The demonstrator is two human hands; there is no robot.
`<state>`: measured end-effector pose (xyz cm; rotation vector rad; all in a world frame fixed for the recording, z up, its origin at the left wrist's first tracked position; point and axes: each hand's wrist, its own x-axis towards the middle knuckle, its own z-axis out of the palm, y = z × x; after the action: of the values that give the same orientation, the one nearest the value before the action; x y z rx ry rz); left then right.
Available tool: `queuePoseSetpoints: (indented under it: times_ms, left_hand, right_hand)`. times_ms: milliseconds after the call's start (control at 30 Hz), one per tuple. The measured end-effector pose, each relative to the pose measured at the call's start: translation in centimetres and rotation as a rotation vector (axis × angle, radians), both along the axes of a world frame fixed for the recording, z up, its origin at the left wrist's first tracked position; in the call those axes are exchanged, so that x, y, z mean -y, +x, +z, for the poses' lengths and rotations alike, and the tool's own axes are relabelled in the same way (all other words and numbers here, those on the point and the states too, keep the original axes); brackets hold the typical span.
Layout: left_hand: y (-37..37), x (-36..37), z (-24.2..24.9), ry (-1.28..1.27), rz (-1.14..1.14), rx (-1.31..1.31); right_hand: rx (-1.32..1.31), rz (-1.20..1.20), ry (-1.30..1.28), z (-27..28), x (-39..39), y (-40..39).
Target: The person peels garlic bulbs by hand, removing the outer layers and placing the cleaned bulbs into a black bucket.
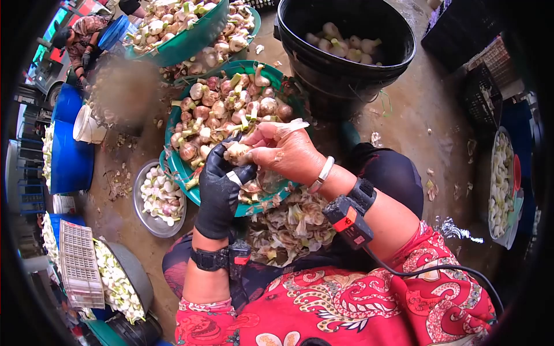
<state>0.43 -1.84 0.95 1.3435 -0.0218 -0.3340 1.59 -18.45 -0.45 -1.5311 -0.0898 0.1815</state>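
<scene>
My left hand (218, 187), in a black glove with a white band round the thumb, grips a garlic bulb (236, 153). The bare thumb and fingers of my right hand (285, 151) pinch at that same bulb from the right. A pale strip (293, 126) lies across the back of my right fingers. Directly beneath both hands is a green basin (171, 144) heaped with reddish-skinned garlic bulbs (203, 112), some with cut green stems. Loose garlic skins (291, 228) are piled below the basin, between my legs.
A black bucket (346, 72) holding several white bulbs stands ahead. To the left sits a metal bowl (138, 199) of peeled garlic. Another green basin (213, 34) is stacked full at the top. Blue tubs (75, 155) line the left; a person (81, 43) works at top left.
</scene>
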Motion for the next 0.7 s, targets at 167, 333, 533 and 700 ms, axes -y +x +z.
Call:
queuePoseSetpoints:
  times_ms: [167, 333, 533, 700]
  left_hand:
    - [0.1, 0.0, -0.3, 0.063, -0.022, 0.023]
    - [0.0, 0.0, 0.8, 0.205, -0.092, 0.028]
    - [-0.8, -0.1, 1.5, 0.199, -0.159, -0.046]
    - [-0.5, 0.0, 1.6, 0.055, -0.103, -0.1]
  right_hand:
    - [0.637, -0.164, -0.441, 0.8, 0.5, -0.2]
    - [0.646, -0.086, -0.587, 1.3, 0.6, -0.8]
    - [0.524, -0.2, -0.344, 0.6, 0.4, -0.5]
    - [-0.045, -0.153, -0.065, 1.4, 1.7, -0.1]
